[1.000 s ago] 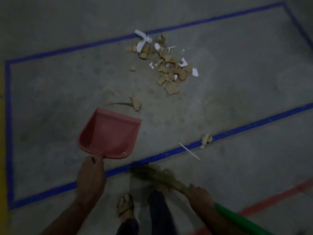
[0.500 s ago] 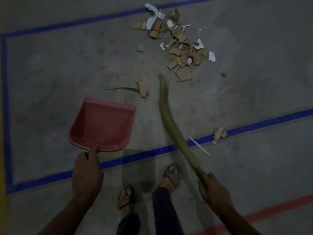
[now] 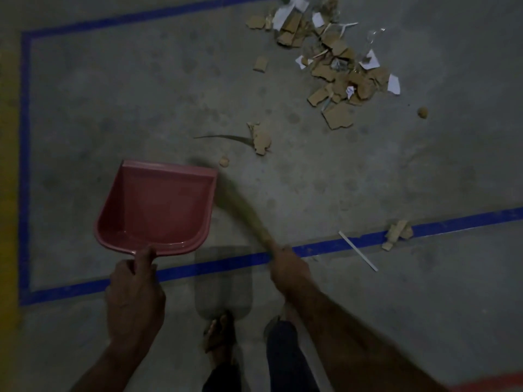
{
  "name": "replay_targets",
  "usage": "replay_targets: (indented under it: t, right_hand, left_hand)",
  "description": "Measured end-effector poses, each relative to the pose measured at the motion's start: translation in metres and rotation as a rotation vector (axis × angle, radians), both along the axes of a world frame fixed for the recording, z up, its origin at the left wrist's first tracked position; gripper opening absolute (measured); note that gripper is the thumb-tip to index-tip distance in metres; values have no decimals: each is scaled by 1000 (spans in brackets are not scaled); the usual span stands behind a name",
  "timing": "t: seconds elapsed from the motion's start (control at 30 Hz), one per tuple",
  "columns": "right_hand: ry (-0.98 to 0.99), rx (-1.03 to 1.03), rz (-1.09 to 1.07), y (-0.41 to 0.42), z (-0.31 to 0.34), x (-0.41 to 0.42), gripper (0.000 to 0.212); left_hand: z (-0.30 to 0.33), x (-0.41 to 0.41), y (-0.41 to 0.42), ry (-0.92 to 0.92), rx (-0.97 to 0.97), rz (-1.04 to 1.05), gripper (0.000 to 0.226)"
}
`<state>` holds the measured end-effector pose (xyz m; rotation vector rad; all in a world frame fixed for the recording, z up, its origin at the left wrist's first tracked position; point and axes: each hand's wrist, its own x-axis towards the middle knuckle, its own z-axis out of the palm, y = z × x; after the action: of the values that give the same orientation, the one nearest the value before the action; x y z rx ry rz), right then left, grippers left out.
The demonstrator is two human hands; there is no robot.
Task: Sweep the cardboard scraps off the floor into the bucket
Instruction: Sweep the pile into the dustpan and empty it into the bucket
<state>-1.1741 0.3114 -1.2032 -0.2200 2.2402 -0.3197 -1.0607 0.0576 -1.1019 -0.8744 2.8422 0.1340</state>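
**Dustpan down, broom mid-stroke, scraps not yet gathered**

Both hands are busy in the head view. My left hand (image 3: 135, 290) has its fingers curled round the handle of the red dustpan (image 3: 157, 205), thumb up against its back rim. My right hand (image 3: 288, 268) grips the broom (image 3: 240, 210), which shows only as a blur, so I cannot tell how its bristles meet the floor (image 3: 396, 171).

The dustpan looks empty, its open mouth pointing away from me. The broom's long axis runs from my right hand up and left, its tip just beside the pan's right edge.

The main pile of cardboard scraps (image 3: 336, 72) lies well apart, up and right. A lone scrap (image 3: 261, 138) sits nearer the pan, and a few more (image 3: 397, 233) lie on the blue tape line (image 3: 467, 220).

I judge this an early sweep. Next I should reach the broom beyond the pile and draw it toward the pan's mouth. No bucket is in view.
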Motion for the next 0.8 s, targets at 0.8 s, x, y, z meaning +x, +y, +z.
replay_targets:
  t: [0.8]
  right_hand:
    - [94,221,-3,96,23,-83,39]
  left_hand:
    - [-3,-142,24,28,44,-169,39]
